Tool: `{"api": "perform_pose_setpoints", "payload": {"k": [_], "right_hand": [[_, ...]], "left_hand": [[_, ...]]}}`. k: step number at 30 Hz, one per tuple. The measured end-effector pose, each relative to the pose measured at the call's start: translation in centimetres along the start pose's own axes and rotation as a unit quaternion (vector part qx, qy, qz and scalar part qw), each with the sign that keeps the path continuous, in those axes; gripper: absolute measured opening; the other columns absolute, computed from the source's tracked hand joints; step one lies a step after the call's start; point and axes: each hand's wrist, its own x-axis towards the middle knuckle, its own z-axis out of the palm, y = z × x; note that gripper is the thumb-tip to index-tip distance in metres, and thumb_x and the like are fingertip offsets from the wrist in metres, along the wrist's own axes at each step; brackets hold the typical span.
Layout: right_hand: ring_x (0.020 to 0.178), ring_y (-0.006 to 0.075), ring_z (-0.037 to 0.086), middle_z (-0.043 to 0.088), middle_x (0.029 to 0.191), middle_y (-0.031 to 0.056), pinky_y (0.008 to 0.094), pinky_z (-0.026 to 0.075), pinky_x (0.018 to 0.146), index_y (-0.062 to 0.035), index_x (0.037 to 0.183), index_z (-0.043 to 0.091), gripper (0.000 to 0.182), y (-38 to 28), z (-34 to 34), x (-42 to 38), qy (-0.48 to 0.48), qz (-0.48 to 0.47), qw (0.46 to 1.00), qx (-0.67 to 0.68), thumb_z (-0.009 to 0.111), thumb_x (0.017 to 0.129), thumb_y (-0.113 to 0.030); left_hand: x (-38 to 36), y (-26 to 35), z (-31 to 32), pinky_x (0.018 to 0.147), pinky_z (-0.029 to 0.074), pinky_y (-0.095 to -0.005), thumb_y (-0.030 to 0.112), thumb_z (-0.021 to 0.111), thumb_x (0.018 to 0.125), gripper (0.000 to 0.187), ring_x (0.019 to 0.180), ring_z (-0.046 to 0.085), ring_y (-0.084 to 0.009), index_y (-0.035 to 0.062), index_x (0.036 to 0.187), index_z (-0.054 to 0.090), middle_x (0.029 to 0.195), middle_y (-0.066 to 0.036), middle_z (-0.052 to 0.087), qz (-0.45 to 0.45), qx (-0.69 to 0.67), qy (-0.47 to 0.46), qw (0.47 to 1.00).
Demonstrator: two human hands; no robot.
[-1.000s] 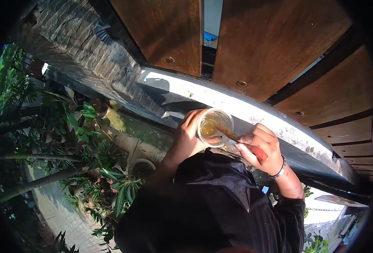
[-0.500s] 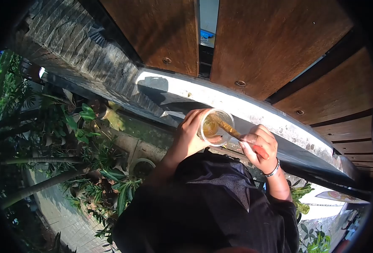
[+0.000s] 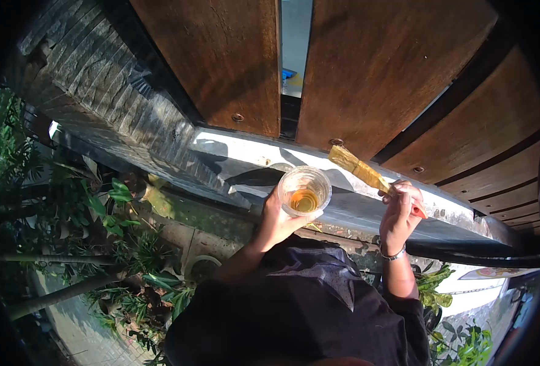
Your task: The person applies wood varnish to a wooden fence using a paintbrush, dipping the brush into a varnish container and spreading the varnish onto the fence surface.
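Observation:
My left hand (image 3: pixel 276 222) is wrapped round a clear plastic cup (image 3: pixel 317 175) with some amber liquid (image 3: pixel 304 200) at its bottom. In my right hand (image 3: pixel 400 221) is a paintbrush (image 3: pixel 360 168), gripped by its handle, whose red end (image 3: pixel 419 210) shows past my fingers. Its yellowish bristle end points up and left, outside the cup, and overlaps the lower edge of a brown wooden slat (image 3: pixel 380 67) in this view. The cup is held in front of my chest, its mouth facing up.
More wooden slats (image 3: pixel 221 67) with bolt holes stand on a curved white ledge (image 3: pixel 459 221). A ridged stone pillar (image 3: pixel 111 79) rises at the left. Potted plants (image 3: pixel 120 192) and paving (image 3: pixel 93 326) lie below left. A blue object (image 3: pixel 289 74) shows through a gap.
The paintbrush has come out of the cup and swung up toward the slats, with my right hand moving right. My left hand and the cup have dropped slightly lower in view.

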Motion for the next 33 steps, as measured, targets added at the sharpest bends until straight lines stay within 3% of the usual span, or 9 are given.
{"api": "perform_pose_setpoints", "payload": {"k": [3,4,8,12,17,19,23,29,33], "right_hand": [[0.078,0.0265,0.064,0.065,0.087,0.0106,0.0404,0.056,0.073,0.0003,0.1,0.069,0.012,-5.1,0.3,5.5,-0.17,-0.279,0.909,-0.26,0.071,0.092,-0.009],[0.078,0.0289,0.064,0.064,0.083,0.0114,0.0415,0.056,0.075,0.0001,0.099,0.071,0.015,-7.0,0.7,6.8,-0.198,-0.315,0.879,-0.299,0.075,0.088,-0.01],[0.082,0.0288,0.065,0.064,0.085,0.0104,0.0431,0.058,0.077,-0.0017,0.105,0.072,0.022,-13.5,1.8,10.9,-0.172,-0.49,0.769,-0.373,0.077,0.089,-0.016],[0.086,0.0314,0.067,0.068,0.092,0.014,0.0432,0.059,0.079,0.001,0.11,0.07,0.031,-17.1,1.3,13.9,-0.151,-0.588,0.685,-0.403,0.072,0.095,-0.026],[0.076,0.0229,0.061,0.063,0.084,0.0083,0.0454,0.061,0.075,-0.0043,0.103,0.074,0.032,-13.5,3.9,11.0,-0.228,-0.554,0.656,-0.459,0.088,0.078,-0.02],[0.074,0.0205,0.06,0.063,0.083,0.0061,0.0434,0.06,0.075,-0.0057,0.102,0.073,0.027,-10.1,3.3,9.0,-0.268,-0.554,0.656,-0.436,0.085,0.081,-0.017],[0.076,0.017,0.059,0.063,0.084,0.0024,0.039,0.059,0.079,-0.0068,0.105,0.072,0.025,-5.2,1.9,4.6,-0.353,-0.476,0.678,-0.434,0.081,0.085,-0.02],[0.075,0.0181,0.06,0.063,0.084,0.0009,0.0393,0.059,0.081,-0.0065,0.105,0.071,0.029,-3.3,0.7,3.8,-0.362,-0.415,0.741,-0.384,0.083,0.081,-0.02],[0.075,0.0227,0.061,0.064,0.084,0.0048,0.043,0.059,0.077,-0.0041,0.104,0.071,0.029,-6.9,-0.2,6.2,-0.313,-0.408,0.75,-0.415,0.084,0.081,-0.014]], "left_hand": [[0.0,-0.4,-0.2,0.1,0.053,-0.0352,0.011,0.092,0.071,0.079,0.112,0.067,-0.0188,-0.0029,0.137,0.051,0.123,-0.013,0.069,0.019,0.003,-0.018,1.0],[0.0,-0.4,-0.2,0.1,0.053,-0.0353,0.012,0.092,0.071,0.08,0.112,0.067,-0.0189,-0.0031,0.138,0.051,0.123,-0.014,0.069,0.031,-0.012,-0.012,0.999],[-0.2,-0.8,-0.3,0.1,0.053,-0.0346,0.012,0.093,0.071,0.083,0.112,0.067,-0.0187,-0.0041,0.139,0.048,0.122,-0.015,0.069,0.037,-0.004,-0.012,0.999],[-0.1,-0.2,-0.6,0.098,0.055,-0.0335,0.012,0.094,0.07,0.084,0.111,0.067,-0.0176,-0.004,0.139,0.049,0.122,-0.014,0.069,-0.004,0.026,-0.039,0.999],[-0.1,-0.8,-0.8,0.098,0.054,-0.0332,0.011,0.094,0.07,0.081,0.111,0.067,-0.0163,-0.0031,0.137,0.051,0.123,-0.012,0.069,0.0,-0.01,-0.033,0.999],[-0.2,-0.5,-1.3,0.099,0.054,-0.0333,0.01,0.093,0.07,0.08,0.112,0.066,-0.0164,-0.003,0.137,0.051,0.123,-0.012,0.069,0.001,0.023,-0.033,0.999],[0.1,0.0,-2.2,0.102,0.052,-0.0348,0.005,0.091,0.073,0.077,0.117,0.064,-0.0184,-0.0032,0.138,0.051,0.128,-0.012,0.065,-0.038,-0.08,-0.039,0.995],[0.4,-1.6,-3.4,0.104,0.051,-0.036,0.001,0.089,0.073,0.078,0.117,0.063,-0.0193,-0.0027,0.139,0.049,0.129,-0.012,0.065,-0.043,-0.05,-0.035,0.997],[0.8,-1.5,-3.6,0.104,0.05,-0.0359,0.002,0.09,0.072,0.076,0.117,0.063,-0.0192,-0.0027,0.138,0.051,0.127,-0.012,0.065,-0.03,-0.043,-0.032,0.998]]}}
